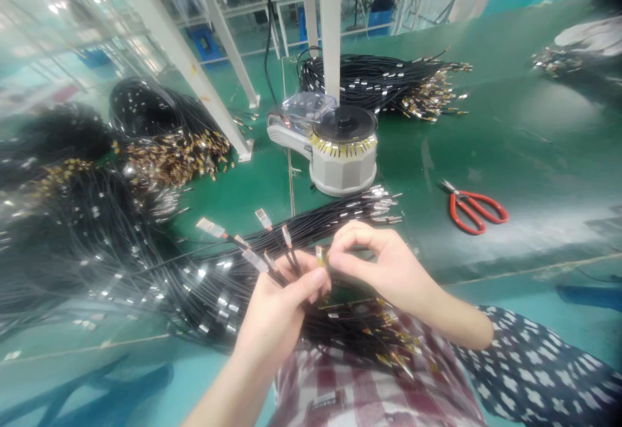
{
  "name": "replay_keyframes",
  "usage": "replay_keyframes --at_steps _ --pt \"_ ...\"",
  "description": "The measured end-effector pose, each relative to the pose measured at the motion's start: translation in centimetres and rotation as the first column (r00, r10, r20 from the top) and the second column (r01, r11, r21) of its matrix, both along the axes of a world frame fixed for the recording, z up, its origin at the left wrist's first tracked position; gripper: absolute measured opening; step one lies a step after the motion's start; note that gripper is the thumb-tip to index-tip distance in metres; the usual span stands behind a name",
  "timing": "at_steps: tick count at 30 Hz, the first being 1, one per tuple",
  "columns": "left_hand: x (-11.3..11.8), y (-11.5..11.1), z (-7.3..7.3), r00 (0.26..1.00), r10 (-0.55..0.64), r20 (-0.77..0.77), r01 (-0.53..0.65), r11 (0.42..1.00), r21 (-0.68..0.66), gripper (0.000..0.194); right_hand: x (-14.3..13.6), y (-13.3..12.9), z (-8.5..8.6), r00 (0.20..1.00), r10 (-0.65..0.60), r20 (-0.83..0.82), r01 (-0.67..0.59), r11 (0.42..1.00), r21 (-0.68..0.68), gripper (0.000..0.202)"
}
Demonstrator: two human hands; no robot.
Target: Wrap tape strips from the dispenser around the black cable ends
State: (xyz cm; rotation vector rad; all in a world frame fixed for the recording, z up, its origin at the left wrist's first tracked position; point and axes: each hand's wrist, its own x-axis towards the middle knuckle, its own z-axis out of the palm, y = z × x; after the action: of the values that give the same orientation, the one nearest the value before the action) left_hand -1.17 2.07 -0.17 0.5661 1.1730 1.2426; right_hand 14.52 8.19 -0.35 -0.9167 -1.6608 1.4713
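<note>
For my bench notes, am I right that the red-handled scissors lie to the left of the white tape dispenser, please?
The side is wrong: in the head view, the red-handled scissors lie to the right of the white tape dispenser.

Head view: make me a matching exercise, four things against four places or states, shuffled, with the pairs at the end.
Column one
1. Bare left hand
2. Red-handled metal pliers
3. White drum-shaped plastic machine
4. Thick bundle of black cables with brassy tips

Column two
A. Ringed with yellow strips under a black disc
B. Lying behind the machine
C. Holding several thin black cables with pale flat ends
D. Lying on the green tabletop, to the right of both hands

Pairs: 1-C, 2-D, 3-A, 4-B
</note>
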Motion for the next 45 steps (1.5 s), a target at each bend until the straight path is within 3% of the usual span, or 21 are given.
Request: replay_keyframes --at_steps 8,14,18,24,29,33,37,45 --pt "-0.1 -0.2 0.1 0.993 -0.08 -0.083 0.085 0.995 0.058 0.016 0.1 0.5 0.4 0.994 0.104 -0.033 -0.106 0.993 -0.055 0.016" --pt "-0.1 -0.1 -0.1 0.99 -0.125 -0.064 0.13 0.989 0.076 0.016 0.0 0.5 -0.4 0.988 0.134 -0.077 -0.128 0.988 0.081 0.011" --pt "0.0 -0.1 -0.5 0.997 -0.071 -0.022 0.072 0.995 0.075 0.012 -0.4 0.5 -0.7 0.983 0.169 -0.078 -0.156 0.976 0.151 0.015" --pt "0.1 -0.1 -0.6 0.995 0.058 -0.081 -0.053 0.997 0.055 0.022 -0.4 0.1 -0.4 0.992 0.097 -0.08 -0.084 0.985 0.15 0.013" --pt "-0.3 0.0 -0.2 0.992 -0.108 -0.064 0.112 0.99 0.08 0.015 0.2 0.6 -0.1 0.994 0.096 -0.054 -0.09 0.99 0.104 0.007" --pt "-1.2 0.2 -0.4 0.969 -0.243 0.052 0.238 0.968 0.08 0.015 0.0 1.5 -0.1 0.97 0.223 -0.098 -0.215 0.973 0.088 0.004" --pt "-1.7 0.6 -0.7 0.938 -0.309 0.155 0.305 0.951 0.05 0.017 -0.1 2.4 -0.6 0.941 0.32 -0.112 -0.298 0.939 0.173 0.006" --pt "-0.6 0.9 -1.1 0.962 -0.267 0.065 0.262 0.963 0.069 0.017 0.7 3.2 -0.1 0.996 0.088 0.008 -0.087 0.973 0.216 0.008"
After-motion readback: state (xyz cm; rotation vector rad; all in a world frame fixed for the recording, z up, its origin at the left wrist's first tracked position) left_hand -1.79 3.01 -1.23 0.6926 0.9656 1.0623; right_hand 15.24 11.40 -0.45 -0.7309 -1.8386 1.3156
